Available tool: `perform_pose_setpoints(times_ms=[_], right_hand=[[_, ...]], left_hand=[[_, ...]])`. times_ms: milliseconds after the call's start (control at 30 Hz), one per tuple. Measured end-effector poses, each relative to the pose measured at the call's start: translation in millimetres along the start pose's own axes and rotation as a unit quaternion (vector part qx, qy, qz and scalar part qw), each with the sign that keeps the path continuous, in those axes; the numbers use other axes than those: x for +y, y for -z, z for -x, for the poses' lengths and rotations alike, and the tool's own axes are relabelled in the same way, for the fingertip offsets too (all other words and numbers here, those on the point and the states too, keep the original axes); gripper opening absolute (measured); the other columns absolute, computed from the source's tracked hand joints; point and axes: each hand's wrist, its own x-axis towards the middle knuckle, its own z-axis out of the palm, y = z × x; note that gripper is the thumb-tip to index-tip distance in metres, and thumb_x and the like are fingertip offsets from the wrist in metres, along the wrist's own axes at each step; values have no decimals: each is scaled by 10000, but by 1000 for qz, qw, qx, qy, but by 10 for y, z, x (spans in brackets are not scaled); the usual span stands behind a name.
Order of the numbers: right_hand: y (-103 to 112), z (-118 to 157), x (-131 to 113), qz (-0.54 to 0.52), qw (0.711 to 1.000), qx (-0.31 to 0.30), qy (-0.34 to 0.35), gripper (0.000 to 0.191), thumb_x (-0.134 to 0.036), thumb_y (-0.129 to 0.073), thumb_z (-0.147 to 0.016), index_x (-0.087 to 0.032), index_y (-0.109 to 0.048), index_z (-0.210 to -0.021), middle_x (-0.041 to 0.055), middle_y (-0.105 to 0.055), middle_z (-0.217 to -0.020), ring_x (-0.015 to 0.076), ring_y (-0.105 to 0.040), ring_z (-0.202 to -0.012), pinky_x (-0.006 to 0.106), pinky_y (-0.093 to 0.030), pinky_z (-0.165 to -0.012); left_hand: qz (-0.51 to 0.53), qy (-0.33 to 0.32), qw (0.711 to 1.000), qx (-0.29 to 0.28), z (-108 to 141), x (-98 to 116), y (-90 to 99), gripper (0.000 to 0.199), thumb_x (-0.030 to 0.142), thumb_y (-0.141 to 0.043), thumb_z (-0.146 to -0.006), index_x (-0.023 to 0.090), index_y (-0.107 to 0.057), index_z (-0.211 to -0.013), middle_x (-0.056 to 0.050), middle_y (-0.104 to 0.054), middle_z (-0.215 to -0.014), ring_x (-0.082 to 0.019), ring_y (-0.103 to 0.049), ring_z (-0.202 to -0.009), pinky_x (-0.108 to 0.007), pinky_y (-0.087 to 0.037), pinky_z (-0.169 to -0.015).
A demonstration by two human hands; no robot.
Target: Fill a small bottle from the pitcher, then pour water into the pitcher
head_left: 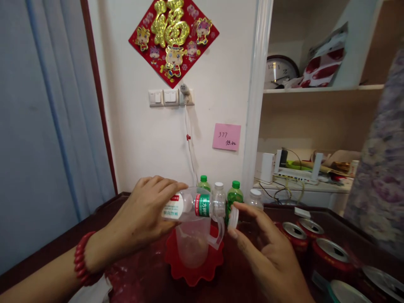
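Over clear jug (193,246) (looks empty): left hand (145,216) grips sideways bottle (193,206); right hand (268,252) fingers pinch cap (233,217).

On the pink note (226,136) on the far wall, 377 is handwritten; the character 福 is shown on the red hanging (173,38).

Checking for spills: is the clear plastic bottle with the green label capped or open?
Open. The left hand holds the clear plastic bottle sideways over a clear jug, while the right hand pinches its white cap.
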Motion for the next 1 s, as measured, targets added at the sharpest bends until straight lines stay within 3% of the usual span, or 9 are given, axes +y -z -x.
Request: perform_pose_setpoints(times_ms=[200, 333, 533, 700, 833, 933, 1000], right_hand=[[3, -24, -72, 23, 996, -8, 81, 325, -279, -649, -927, -336, -646, -1247, 18, -625, -1273, 218, -612, -1144, 378, -515, -1008], [22, -51, -125, 50, 988, -21, 147, 322, -227, -630, -919, -297, -677, -1230, 48, -653, -1233, 233, -625, -1138, 347, -550, -960], [65, -62, -136, 56, 982, -47, 176, 337, -214, -632, -924, -308, -660, -1246, 33, -656, -1213, 212, -629, -1109, 318, -545, -941], [41, -26, -111, 23, 994, -65, 82, 196, -369, -600, -983, -260, -650, -1138, 18, -677, -1061, 177, -648, -946, 252, -531, -795], [-41, 74, -17, 33, 998, -21, -44, 453, -581, -437, -1033, -215, -668, -900, 37, -666, -818, 198, -625, -722, 275, -504, -628], [-46, 158, 78, 51, 992, 4, -119, 579, -676, -374, -1016, -216, -724, -976, 82, -700, -904, 255, -657, -793, 312, -529, -609], [2, 176, 109, 60, 991, 12, -123, 628, -697, -336, -1013, -218, -742, -1031, 102, -711, -948, 281, -674, -846, 323, -545, -596]], left_hand=[[51, -7, 998, -33, 59, 106, -33, 559, 188, -710, -780, 332, -548, -1296, 1, -679, -1212, -266, -585, -1067, -415, -372, -926], [72, -10, 997, -36, 84, 80, -18, 580, 147, -713, -756, 325, -560, -1286, 5, -680, -1187, -251, -586, -1062, -398, -389, -931], [84, -27, 996, -23, 110, 69, -46, 616, 96, -659, -732, 314, -554, -1299, -9, -672, -1178, -249, -578, -1037, -394, -418, -890], [42, -49, 997, 39, 142, 171, -97, 723, 5, -544, -620, 265, -560, -1295, -39, -681, -1155, -265, -569, -992, -410, -409, -844], [-40, -85, 990, 106, 173, 301, -110, 723, -5, -498, -586, 221, -576, -1268, -67, -695, -1154, -285, -568, -968, -425, -384, -816], [-83, -107, 981, 140, 188, 383, -95, 711, -9, -478, -585, 214, -585, -1252, -75, -694, -1187, -294, -576, -993, -439, -370, -834], [-75, -109, 980, 145, 194, 408, -75, 704, -11, -466, -585, 220, -591, -1239, -62, -699, -1180, -283, -585, -989, -431, -372, -835]])
